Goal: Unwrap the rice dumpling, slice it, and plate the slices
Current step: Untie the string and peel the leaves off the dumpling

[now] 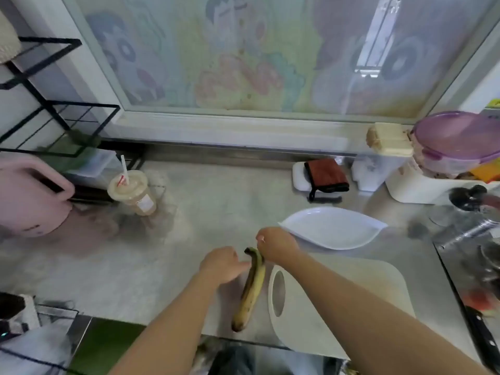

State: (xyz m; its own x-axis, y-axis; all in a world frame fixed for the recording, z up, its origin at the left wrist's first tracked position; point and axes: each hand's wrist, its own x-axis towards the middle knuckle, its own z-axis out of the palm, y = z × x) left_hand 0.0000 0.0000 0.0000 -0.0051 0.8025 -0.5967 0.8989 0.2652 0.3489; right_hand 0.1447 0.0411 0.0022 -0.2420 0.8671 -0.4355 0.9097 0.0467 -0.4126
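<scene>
A long, leaf-wrapped rice dumpling (250, 289), yellow-green with dark ends, lies on the steel counter (151, 266) at lower centre, just left of a white cutting board (351, 288). The right hand (276, 243) pinches its upper tip with fingers closed. The left hand (223, 263) touches its side, fingers loosely together. A white leaf-shaped plate (334, 227) sits at centre right.
</scene>
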